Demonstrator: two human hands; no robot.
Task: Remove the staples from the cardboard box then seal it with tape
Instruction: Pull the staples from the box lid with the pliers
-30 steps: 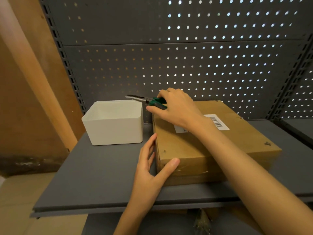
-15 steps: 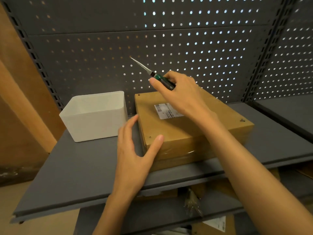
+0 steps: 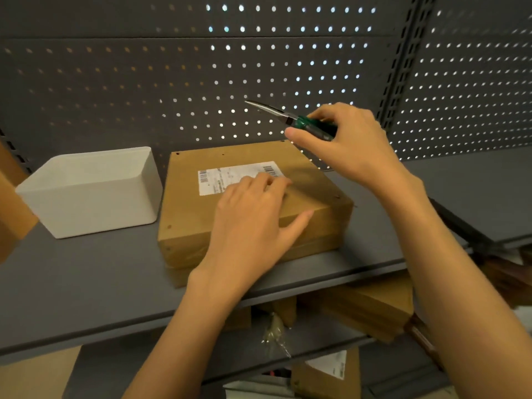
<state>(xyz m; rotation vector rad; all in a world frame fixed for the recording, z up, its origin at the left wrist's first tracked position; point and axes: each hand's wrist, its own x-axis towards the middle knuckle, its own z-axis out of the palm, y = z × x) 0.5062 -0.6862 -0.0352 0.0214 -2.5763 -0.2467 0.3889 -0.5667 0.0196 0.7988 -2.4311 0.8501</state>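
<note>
Head view
Right hand [image 3: 349, 145]: raised above the far right corner of the cardboard box, forearm coming in from the lower right; fingers and thumb curled round the green handles of the pliers.
Right grip: closed on the pliers [image 3: 290, 118], thumb along the near side of the handles.
Pliers: long metal nose points up and to the left of the grip, out over the box and clear of it; whether the nose tips are parted is hard to tell, they look closed.
Left hand [image 3: 253, 220]: palm down on the top of the box, forearm rising from the bottom edge; fingers straight and lying together, tips touching the near right part of the label; thumb spread to the right along the top near the front edge.
Left grip: open, flat on the cardboard, holding nothing.
Cardboard box [image 3: 190, 208]: lies flat and closed on the grey shelf, under the left grip and below and to the left of the right grip; small dark marks, probably staples, near its top corners.
Label [image 3: 227, 177]: white with barcodes, on the box top just beyond the left fingertips.
White bin [image 3: 95, 197]: stands on the shelf left of the left grip, just beside the box; its inside cannot be seen from this angle.
Shelf [image 3: 86, 277]: grey, carries the box and the bin.
Pegboard [image 3: 144, 90]: grey perforated back wall behind both grips.
Lower shelf: more cardboard boxes [image 3: 371, 309] below the grips, contents hidden.
</note>
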